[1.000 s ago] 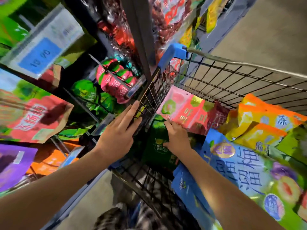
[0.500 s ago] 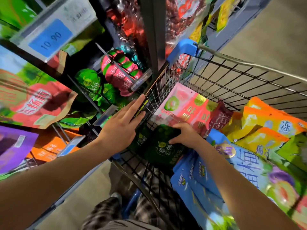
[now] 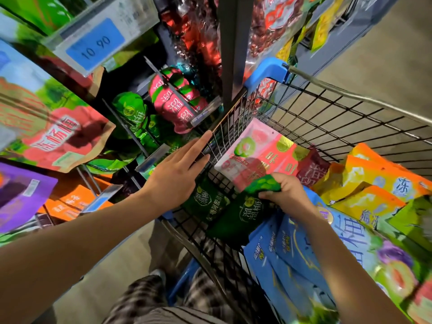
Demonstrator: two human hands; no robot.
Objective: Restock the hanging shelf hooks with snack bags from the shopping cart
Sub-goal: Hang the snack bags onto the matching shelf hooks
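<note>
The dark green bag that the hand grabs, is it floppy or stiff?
Probably floppy: the dark green bag crumples at its top where the right hand grips it. Likely light, being a thin pouch. Its glossy film may slip.

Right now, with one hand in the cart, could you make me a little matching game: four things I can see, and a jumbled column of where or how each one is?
Things:
1. left hand
2. right hand
3. pink bag
4. price label

States:
A. shows 10 90 on blue
B. holds a dark green bag
C. fingers straight, at the rim of the cart
D. lies inside the cart, beyond the dark green bag

Pairs: 1-C; 2-B; 3-D; 4-A
</note>
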